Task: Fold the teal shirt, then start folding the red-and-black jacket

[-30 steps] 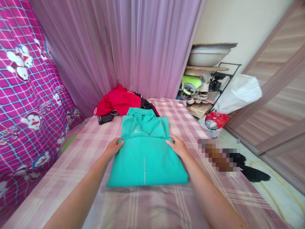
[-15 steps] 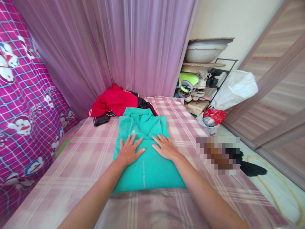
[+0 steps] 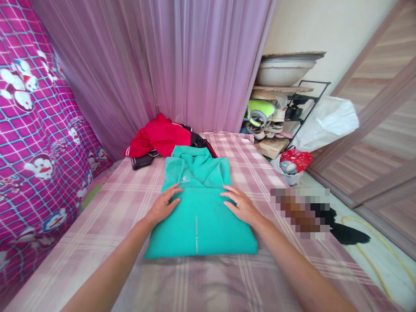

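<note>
A folded teal polo shirt (image 3: 199, 216) lies flat on the bed's pink plaid sheet (image 3: 113, 216), collar at the far end. My left hand (image 3: 164, 203) rests open on the shirt's left side, fingers stretched toward the middle. On the right side lies my right hand (image 3: 238, 203), also open and flat, fingers pointing inward. Neither hand holds anything.
A heap of red and black clothes (image 3: 162, 138) lies behind the shirt at the lilac curtain (image 3: 182, 65). A magenta cartoon-print cloth (image 3: 35, 143) hangs on the left. Right of the bed stand a shoe rack (image 3: 276, 117) with a basin on top, bags and a wooden door.
Both hands have slid apart from the middle of the shirt toward its side edges, still flat on the fabric. One second ago they held the shirt's edges.
</note>
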`<state>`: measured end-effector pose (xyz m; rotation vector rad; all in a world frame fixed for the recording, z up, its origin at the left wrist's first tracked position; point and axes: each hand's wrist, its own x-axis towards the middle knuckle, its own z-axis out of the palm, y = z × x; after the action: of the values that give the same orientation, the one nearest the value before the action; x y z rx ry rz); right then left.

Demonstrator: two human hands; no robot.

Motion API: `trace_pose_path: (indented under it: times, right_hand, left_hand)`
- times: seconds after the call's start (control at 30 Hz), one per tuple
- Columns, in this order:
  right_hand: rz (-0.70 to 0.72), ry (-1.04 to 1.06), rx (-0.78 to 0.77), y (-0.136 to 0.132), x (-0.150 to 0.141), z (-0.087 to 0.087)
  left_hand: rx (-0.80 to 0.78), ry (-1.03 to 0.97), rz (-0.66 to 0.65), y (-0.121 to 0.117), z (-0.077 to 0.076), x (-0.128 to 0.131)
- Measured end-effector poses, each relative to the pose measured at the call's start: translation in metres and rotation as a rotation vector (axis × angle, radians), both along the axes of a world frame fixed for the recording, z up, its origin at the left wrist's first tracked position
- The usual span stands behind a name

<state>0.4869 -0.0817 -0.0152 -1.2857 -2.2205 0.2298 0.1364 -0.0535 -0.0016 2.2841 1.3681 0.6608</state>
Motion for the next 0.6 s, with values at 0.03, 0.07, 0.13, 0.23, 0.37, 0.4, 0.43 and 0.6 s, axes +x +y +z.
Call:
trace_pose_path:
  times: [0.03,0.07,0.13,0.23,0.37,0.4,0.43,0.6]
  right_hand:
    - [0.006,0.024,0.035,-0.004,0.010,-0.003]
    - [0.008,0.043,0.058,-0.009,0.019,-0.006]
    - [0.030,0.065,0.067,-0.016,0.034,-0.010]
    - [0.105,0.039,0.037,-0.024,0.049,-0.014]
    - [0.206,-0.065,-0.049,-0.037,0.062,-0.011]
    - [0.216,-0.090,-0.079,-0.041,0.064,-0.010]
    - [0.216,-0.115,-0.110,-0.045,0.067,-0.008]
    - [0.172,-0.167,-0.132,-0.059,0.075,0.000]
  left_hand:
    - [0.057,-0.025,-0.013,-0.001,-0.003,-0.014]
    - [0.105,-0.028,-0.037,-0.001,-0.006,-0.027]
    - [0.169,0.013,-0.120,-0.004,-0.008,-0.050]
    - [0.186,0.131,-0.266,-0.009,-0.005,-0.073]
    - [0.062,0.351,-0.278,-0.022,0.008,-0.088]
    - [0.017,0.400,-0.261,-0.026,0.012,-0.091]
    - [-0.025,0.436,-0.250,-0.029,0.016,-0.092]
    - [-0.090,0.416,-0.262,-0.039,0.032,-0.096]
